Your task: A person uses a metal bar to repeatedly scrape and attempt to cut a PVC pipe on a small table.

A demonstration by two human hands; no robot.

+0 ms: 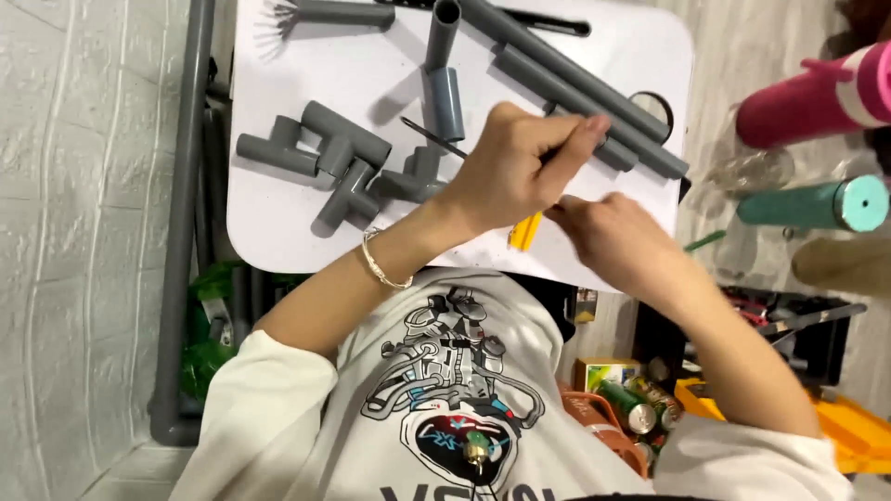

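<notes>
I log: L hand point(506, 176) clamped on thin black rod point(432, 137), axis diagonal, tip up-left. R hand point(613, 237) grip: can't tell. 2 long grey pipes point(575, 83), 1 white table point(278, 223).

The table top point(269, 223) fills the upper middle of the view. On it, toward its left part, lies a cluster of joined pipe fittings point(325, 158). Right of the cluster a short pipe piece point(446, 102) lies near the top centre, with another pipe point(443, 28) just above it. Two long pipes point(575, 83) run side by side, slanting from the top centre down to the right edge. The left hand point(515, 172) rests over the table's middle, with the right hand point(617, 237) just beside it at the near edge. Right of the table, well apart, two bottles point(817, 148) lie, one above the other. Below the table's right corner stand cans point(636, 404).
</notes>
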